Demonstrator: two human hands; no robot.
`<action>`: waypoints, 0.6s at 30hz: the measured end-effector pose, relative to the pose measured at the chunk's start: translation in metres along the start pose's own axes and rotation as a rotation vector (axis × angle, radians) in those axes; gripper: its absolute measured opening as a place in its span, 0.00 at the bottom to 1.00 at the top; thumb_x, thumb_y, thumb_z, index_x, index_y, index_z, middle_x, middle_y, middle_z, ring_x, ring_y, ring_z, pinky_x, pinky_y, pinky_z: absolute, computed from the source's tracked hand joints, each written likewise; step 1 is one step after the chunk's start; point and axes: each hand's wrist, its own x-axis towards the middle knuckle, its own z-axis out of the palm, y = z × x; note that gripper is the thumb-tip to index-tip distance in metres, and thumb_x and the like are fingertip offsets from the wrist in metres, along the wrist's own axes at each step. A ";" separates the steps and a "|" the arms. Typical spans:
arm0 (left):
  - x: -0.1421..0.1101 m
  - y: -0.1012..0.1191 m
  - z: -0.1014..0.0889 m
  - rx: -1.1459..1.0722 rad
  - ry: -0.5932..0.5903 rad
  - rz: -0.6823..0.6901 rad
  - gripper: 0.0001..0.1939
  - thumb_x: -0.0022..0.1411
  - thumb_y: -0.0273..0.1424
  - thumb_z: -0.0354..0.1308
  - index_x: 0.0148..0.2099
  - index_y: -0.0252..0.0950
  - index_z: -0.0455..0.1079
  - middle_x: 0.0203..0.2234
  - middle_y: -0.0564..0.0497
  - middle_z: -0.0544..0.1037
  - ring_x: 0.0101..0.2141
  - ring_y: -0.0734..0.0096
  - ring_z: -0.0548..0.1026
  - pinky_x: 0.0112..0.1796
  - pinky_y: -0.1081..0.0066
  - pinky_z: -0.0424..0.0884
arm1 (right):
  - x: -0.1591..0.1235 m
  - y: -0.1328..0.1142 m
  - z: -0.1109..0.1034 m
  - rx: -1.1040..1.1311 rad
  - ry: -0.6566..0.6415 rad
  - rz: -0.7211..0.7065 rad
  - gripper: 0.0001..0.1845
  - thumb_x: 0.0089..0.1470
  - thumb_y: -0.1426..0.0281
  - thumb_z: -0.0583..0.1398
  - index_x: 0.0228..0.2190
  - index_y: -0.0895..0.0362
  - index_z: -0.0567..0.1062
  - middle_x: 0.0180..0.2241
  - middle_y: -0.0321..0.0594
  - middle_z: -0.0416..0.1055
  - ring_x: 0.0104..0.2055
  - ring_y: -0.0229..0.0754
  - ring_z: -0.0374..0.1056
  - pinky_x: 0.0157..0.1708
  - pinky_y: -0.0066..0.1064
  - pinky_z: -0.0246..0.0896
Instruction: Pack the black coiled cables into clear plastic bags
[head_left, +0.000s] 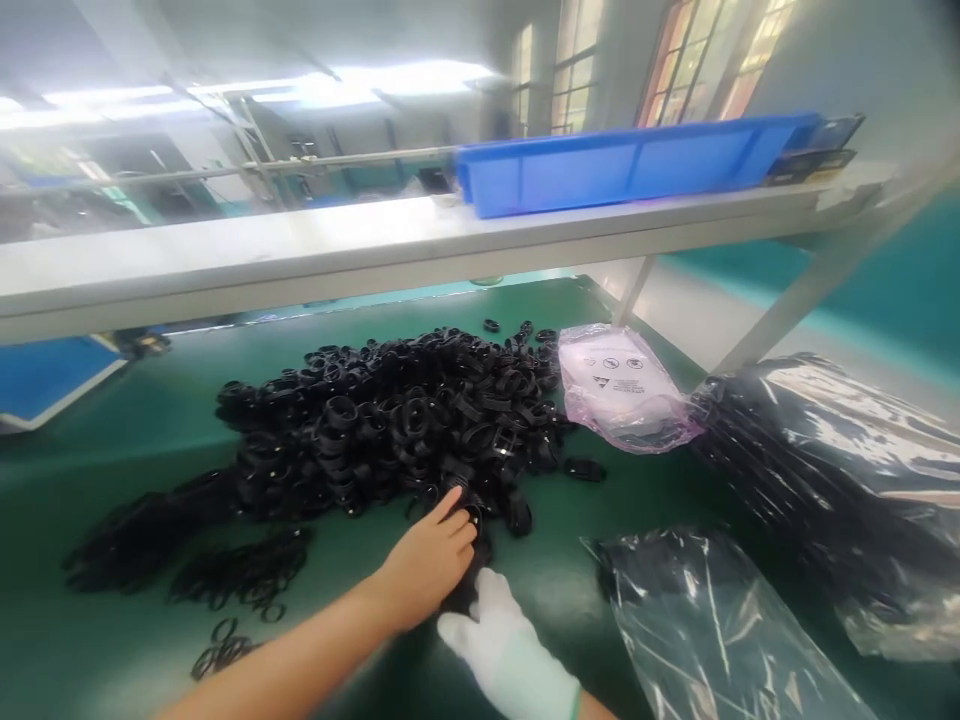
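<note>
A large heap of black coiled straps (405, 410) is piled on the green table, and a small metal buckle shows on one of them. My bare left hand (431, 560) reaches to the heap's front edge, its fingers curled over a dark strap (466, 592). Just below and to the right, my right hand (499, 640) in a white glove grips the same dark piece between thumb and fingers. Both hands partly hide this piece, so its full shape cannot be made out.
Loose black rings (221, 650) and thin black loops (244, 570) lie at the left. On the right are a printed clear bag (615, 385), a clear plastic bag (720, 620) and wrapped black goods (840, 480). A white shelf (300, 250) crosses above, carrying a blue bin (630, 170).
</note>
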 end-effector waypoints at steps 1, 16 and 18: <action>-0.017 -0.004 -0.001 -0.050 0.009 -0.064 0.11 0.50 0.22 0.49 0.34 0.38 0.69 0.35 0.48 0.72 0.45 0.64 0.64 0.58 0.57 0.43 | 0.000 -0.009 0.011 -0.027 0.009 0.004 0.33 0.44 0.61 0.57 0.52 0.56 0.57 0.53 0.49 0.58 0.53 0.50 0.58 0.47 0.36 0.56; -0.097 -0.046 0.059 -0.273 0.141 -0.673 0.06 0.55 0.28 0.52 0.36 0.40 0.68 0.45 0.50 0.64 0.49 0.65 0.62 0.43 0.67 0.65 | 0.039 -0.003 -0.135 -0.862 0.591 -0.090 0.16 0.52 0.66 0.48 0.38 0.58 0.70 0.43 0.48 0.66 0.45 0.48 0.61 0.41 0.36 0.55; -0.089 -0.053 0.046 -0.219 0.063 -0.605 0.03 0.53 0.27 0.54 0.31 0.39 0.69 0.42 0.49 0.67 0.50 0.63 0.61 0.46 0.65 0.63 | 0.061 0.011 -0.177 -0.927 0.639 -0.020 0.21 0.49 0.68 0.51 0.46 0.60 0.66 0.52 0.54 0.57 0.52 0.56 0.54 0.45 0.43 0.51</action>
